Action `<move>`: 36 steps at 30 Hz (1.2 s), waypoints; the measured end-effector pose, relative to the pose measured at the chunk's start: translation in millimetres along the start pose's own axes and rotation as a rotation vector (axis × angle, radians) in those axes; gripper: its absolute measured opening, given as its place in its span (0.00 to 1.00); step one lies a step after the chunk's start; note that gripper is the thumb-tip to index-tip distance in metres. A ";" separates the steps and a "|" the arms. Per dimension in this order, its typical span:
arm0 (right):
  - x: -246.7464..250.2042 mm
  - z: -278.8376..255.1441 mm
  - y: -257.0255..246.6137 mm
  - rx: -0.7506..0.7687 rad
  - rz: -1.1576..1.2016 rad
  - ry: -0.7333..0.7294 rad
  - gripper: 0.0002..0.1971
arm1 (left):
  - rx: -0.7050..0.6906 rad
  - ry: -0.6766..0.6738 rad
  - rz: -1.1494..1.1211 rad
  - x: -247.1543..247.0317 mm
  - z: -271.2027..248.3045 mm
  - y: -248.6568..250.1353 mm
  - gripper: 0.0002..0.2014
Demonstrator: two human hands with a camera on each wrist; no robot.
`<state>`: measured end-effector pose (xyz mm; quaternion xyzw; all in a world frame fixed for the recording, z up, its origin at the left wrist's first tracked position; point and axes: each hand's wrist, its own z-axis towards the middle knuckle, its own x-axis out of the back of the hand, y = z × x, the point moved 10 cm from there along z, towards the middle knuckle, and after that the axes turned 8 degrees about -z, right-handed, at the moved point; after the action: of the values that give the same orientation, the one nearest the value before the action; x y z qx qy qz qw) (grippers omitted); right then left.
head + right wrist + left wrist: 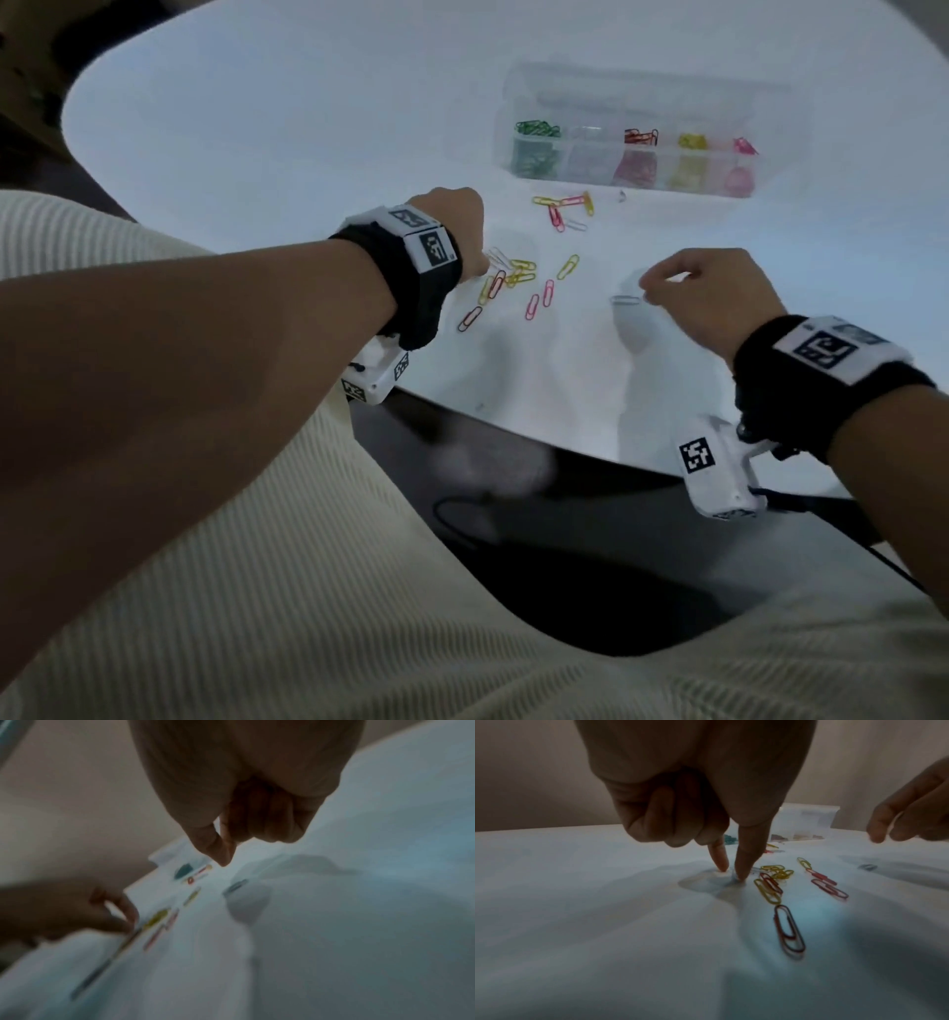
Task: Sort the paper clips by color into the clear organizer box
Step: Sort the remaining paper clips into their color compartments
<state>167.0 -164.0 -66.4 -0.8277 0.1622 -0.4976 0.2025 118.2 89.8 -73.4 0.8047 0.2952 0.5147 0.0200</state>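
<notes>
The clear organizer box point(590, 169) stands at the back right of the white table, with green, red, yellow and pink clips in separate compartments. My left hand point(482, 267) is down on the table at the left end of a scatter of yellow and pink paper clips point(518, 272). In the left wrist view its thumb and forefinger point(731, 875) pinch a pale silver clip point(733, 879) against the surface. My right hand point(644, 295) hovers with thumb and forefinger tips together and holds nothing. It is just right of and above a silver clip point(626, 299) lying flat.
A second small cluster of yellow, pink and pale clips point(562, 205) lies just in front of the box. The table's curved near edge point(513, 431) runs below my wrists, with my lap in cream fabric and a black cable point(821, 514) beneath it.
</notes>
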 end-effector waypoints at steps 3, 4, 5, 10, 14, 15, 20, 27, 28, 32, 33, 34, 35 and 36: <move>-6.6 4.0 -10.0 0.098 -0.241 0.011 0.05 | -0.006 0.042 0.013 2.4 2.0 -0.9 0.10; -9.2 6.7 -9.1 0.103 -0.264 0.009 0.05 | -0.003 0.050 0.015 2.9 1.9 -1.3 0.11; -11.2 8.1 -8.5 0.099 -0.285 0.001 0.05 | 0.005 0.048 0.008 2.7 1.5 -1.6 0.11; -13.9 8.3 -9.9 0.081 -0.346 -0.009 0.01 | 0.037 -0.011 -0.062 -1.5 4.5 -2.2 0.12; -19.0 5.7 -15.6 0.041 -0.451 -0.059 0.03 | 0.042 -0.011 -0.044 0.8 4.4 0.8 0.18; -21.6 4.3 -15.9 0.032 -0.464 -0.084 0.05 | 0.036 -0.017 -0.037 0.1 3.8 2.1 0.19; -27.5 -0.3 -11.5 -0.005 -0.409 -0.137 0.08 | 0.003 -0.038 -0.009 -1.7 2.2 3.8 0.13; -34.8 -0.6 -19.2 -0.043 0.283 -0.186 0.05 | 0.072 -0.088 -0.118 0.2 -10.9 -0.7 0.19; -38.1 0.1 -22.3 -0.055 0.397 -0.224 0.07 | 0.101 -0.086 -0.201 3.8 -13.6 -2.5 0.19; -45.2 7.4 -24.2 -0.178 0.718 -0.304 0.10 | 0.178 -0.072 -0.729 21.0 -16.9 -6.0 0.11; -47.2 8.4 -24.5 -0.217 0.781 -0.328 0.10 | 0.187 -0.050 -0.851 27.5 -16.9 -7.2 0.08; -49.0 10.0 -25.1 -0.252 0.835 -0.350 0.09 | 0.174 -0.039 -0.936 33.9 -17.0 -6.6 0.06; -49.9 11.6 -26.0 -0.282 0.877 -0.359 0.09 | 0.154 -0.041 -1.004 38.8 -19.1 -4.2 0.05; -50.0 13.4 -26.8 -0.305 0.901 -0.353 0.09 | 0.129 -0.050 -1.052 42.6 -21.0 -0.9 0.05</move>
<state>158.2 -114.9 -96.7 -0.7670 0.5375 -0.1840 0.2981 112.8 106.0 -29.0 0.5594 0.6895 0.3968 0.2328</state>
